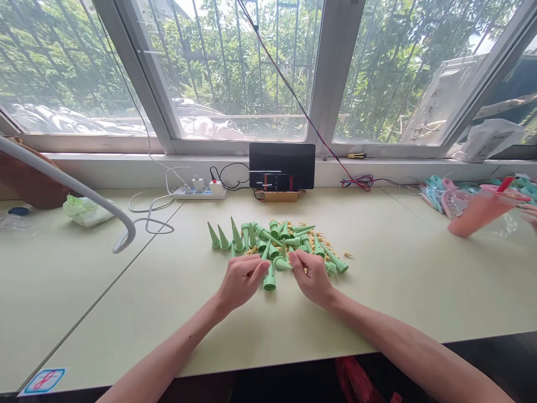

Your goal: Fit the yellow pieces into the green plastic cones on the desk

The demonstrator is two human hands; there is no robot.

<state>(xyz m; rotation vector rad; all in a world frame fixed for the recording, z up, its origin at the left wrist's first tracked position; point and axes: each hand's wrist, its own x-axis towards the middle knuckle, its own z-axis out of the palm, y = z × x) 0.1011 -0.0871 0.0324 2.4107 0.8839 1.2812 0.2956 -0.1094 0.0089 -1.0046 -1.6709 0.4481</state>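
Note:
A heap of green plastic cones [277, 240] mixed with small yellow pieces [323, 239] lies in the middle of a pale green table [168, 291]. Three cones stand upright at the heap's left end. My left hand [240, 280] is curled at the heap's near edge, its fingers pinched on something I cannot make out, right beside a green cone [269, 278]. My right hand [311, 275] is also curled, pinching the tip of a green cone [282, 264] and perhaps a yellow piece.
A dark tablet [282, 165] and phone [280, 182] stand against the window sill. A power strip [200, 192] with white cables lies left of them. A white lamp arm [67, 184] curves at left. At far right another person's hand [529, 215] rests by a pink cup [482, 211].

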